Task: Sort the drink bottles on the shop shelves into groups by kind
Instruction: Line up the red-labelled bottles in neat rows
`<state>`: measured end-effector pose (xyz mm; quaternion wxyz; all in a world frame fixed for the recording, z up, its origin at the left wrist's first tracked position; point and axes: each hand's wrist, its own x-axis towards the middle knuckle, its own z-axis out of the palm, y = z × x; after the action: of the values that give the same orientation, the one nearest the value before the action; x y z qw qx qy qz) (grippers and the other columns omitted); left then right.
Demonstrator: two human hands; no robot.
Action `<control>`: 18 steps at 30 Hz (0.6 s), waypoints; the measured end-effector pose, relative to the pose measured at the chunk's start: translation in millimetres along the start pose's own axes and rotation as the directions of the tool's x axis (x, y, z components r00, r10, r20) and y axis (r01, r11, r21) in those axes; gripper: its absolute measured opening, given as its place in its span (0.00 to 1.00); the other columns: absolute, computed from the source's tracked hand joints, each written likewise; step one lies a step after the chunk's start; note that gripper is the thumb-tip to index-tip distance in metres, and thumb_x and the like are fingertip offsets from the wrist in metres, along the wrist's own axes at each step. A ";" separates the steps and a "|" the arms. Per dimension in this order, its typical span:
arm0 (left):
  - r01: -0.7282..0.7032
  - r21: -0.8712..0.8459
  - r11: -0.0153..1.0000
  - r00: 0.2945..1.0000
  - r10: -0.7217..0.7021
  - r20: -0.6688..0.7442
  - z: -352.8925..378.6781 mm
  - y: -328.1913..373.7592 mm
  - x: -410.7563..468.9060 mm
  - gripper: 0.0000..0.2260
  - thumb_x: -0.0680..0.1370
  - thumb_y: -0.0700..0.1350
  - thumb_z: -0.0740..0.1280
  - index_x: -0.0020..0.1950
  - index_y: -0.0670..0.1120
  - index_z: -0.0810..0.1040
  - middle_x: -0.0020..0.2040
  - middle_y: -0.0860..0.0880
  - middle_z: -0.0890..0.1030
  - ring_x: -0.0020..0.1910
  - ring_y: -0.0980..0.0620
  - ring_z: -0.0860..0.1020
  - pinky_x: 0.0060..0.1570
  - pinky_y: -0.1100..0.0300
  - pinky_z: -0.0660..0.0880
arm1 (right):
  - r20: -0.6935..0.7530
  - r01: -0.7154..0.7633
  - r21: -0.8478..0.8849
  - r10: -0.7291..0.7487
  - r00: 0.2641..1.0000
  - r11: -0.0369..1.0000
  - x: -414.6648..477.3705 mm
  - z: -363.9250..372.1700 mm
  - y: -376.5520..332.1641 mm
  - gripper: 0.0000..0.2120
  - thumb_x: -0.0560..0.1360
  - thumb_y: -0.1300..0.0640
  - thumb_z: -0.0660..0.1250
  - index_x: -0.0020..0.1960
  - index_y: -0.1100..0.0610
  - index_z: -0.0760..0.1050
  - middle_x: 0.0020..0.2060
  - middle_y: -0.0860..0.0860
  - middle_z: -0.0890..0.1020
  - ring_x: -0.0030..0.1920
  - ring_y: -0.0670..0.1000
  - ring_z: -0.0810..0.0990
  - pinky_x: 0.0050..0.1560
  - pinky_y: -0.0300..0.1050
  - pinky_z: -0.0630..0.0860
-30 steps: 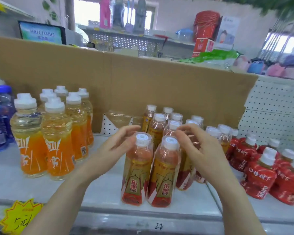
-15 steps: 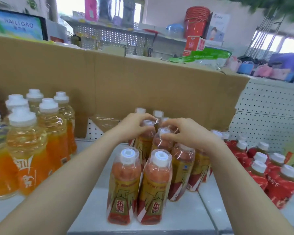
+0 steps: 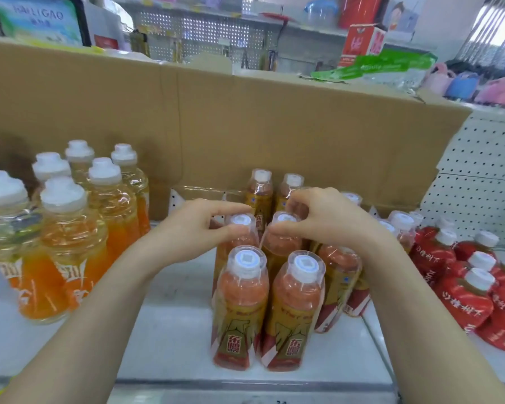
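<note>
The person's two hands were held over the middle group of gold-and-red bottles on the white shelf, in the second row from the front. The left hand had its thumb and fingers curved around the clear cap of the second-row left bottle, and the right hand pinched in the same way the cap of the second-row right bottle; both seemed to touch the caps, but how firm the hold was I cannot tell. These two bottles stood upright, side by side and almost touching, so the long axis of each went straight up into the hand above it, and each hand was nearer to its own bottle. I judge that the next move would be a small shift or pull of this pair to make the row straight. Directly in front of them, toward the person, stood two front bottles of the same kind, so the pair could not come forward without being lifted over them. Behind were more bottles of this kind, and then the cardboard wall. To the left, well apart, stood the orange bottles with large white caps, and to the right, near the group, lay the red bottles, so a wide sideways move could knock them.
</note>
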<state>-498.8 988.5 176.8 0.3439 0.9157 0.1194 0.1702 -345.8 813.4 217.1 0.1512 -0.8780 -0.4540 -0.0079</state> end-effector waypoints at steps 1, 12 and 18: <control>-0.005 -0.007 1.000 1.000 0.005 -0.011 0.2 -0.4 -0.3 0.13 0.76 0.55 0.70 0.61 0.64 0.79 0.50 0.71 0.80 0.48 0.67 0.80 0.56 0.63 0.76 | 0.005 -0.001 0.009 0.001 1.000 1.000 -1.7 -0.7 -0.3 0.19 0.69 0.33 0.72 0.44 0.48 0.74 0.42 0.48 0.80 0.44 0.50 0.78 0.41 0.46 0.74; -0.029 -0.113 0.993 0.999 0.024 -0.042 13.3 -0.9 2.2 0.13 0.76 0.56 0.70 0.61 0.62 0.80 0.58 0.65 0.80 0.53 0.65 0.80 0.61 0.57 0.76 | -0.155 -0.031 0.143 0.053 0.987 0.989 -32.8 -10.7 15.8 0.17 0.72 0.34 0.69 0.50 0.45 0.82 0.44 0.43 0.84 0.47 0.44 0.80 0.50 0.48 0.79; -0.041 -0.328 0.944 0.999 0.028 -0.046 26.3 -3.2 -4.4 0.14 0.78 0.53 0.65 0.63 0.60 0.79 0.53 0.61 0.84 0.53 0.64 0.80 0.55 0.66 0.75 | 0.017 -0.156 0.028 0.156 0.988 0.987 -68.3 -10.3 44.0 0.16 0.71 0.42 0.74 0.58 0.38 0.75 0.39 0.42 0.80 0.39 0.40 0.78 0.37 0.35 0.73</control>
<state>-492.7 973.9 155.1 0.4861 0.8439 0.0803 0.2123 -349.5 732.4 205.2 0.1608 -0.9086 -0.3851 0.0171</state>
